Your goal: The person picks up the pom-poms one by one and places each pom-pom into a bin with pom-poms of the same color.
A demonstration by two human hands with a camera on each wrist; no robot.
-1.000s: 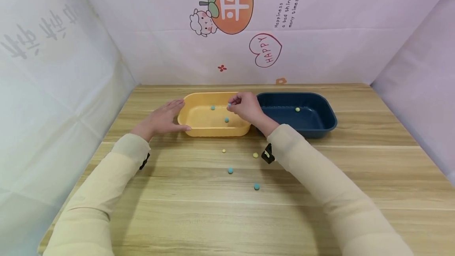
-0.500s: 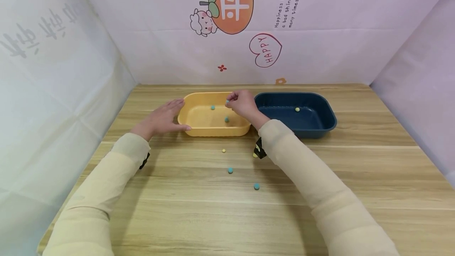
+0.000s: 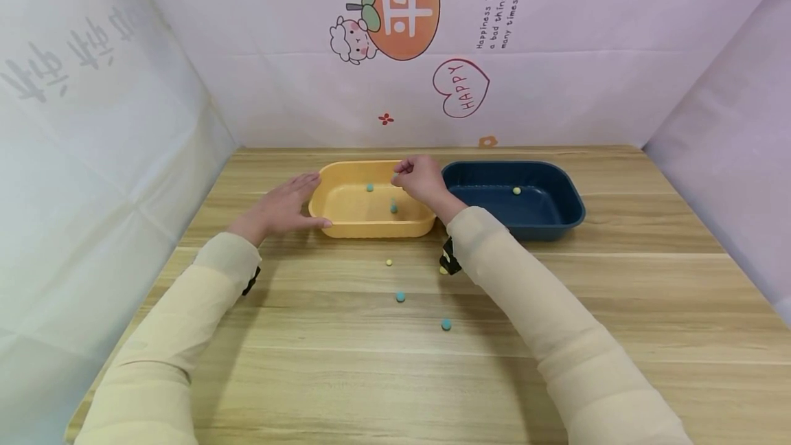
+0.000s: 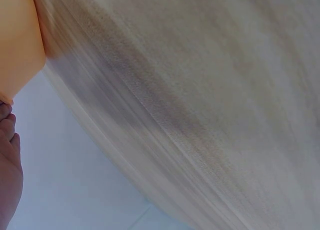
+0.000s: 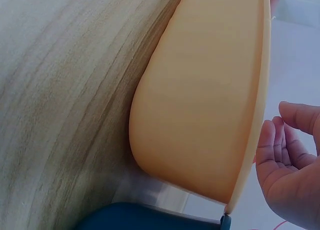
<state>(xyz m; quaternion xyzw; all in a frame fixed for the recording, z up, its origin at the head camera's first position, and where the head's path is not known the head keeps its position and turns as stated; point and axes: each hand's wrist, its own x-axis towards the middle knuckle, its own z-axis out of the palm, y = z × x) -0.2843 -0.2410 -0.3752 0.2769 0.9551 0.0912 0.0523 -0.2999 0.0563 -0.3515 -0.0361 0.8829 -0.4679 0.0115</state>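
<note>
In the head view, my left hand point(image 3: 281, 206) rests spread on the left end of a yellow bin point(image 3: 371, 230), thumb at the near rim. My right hand point(image 3: 423, 180) is over the bin's right part, fingers bent. In the right wrist view, a small gap separates the thumb point(image 5: 299, 114) from the fingertips, and nothing shows between them. Inside the bin lie a small blue round piece point(image 3: 370, 187) and another blue piece point(image 3: 393, 209), with a faint blur just above the latter.
A navy bin point(image 3: 544, 231) adjoins on the right, with a yellow piece point(image 3: 516, 191) inside. On the wooden table point(image 3: 346, 376) lie a small yellow piece point(image 3: 389, 262), a yellow piece point(image 3: 443, 270) partly behind the wrist strap point(image 3: 450, 258), and two blue pieces point(image 3: 400, 297).
My right hand has moved slightly left and up. The blue piece it pinched earlier no longer shows between its fingers; a blur appears below them in the yellow bin. My left hand stays put.
</note>
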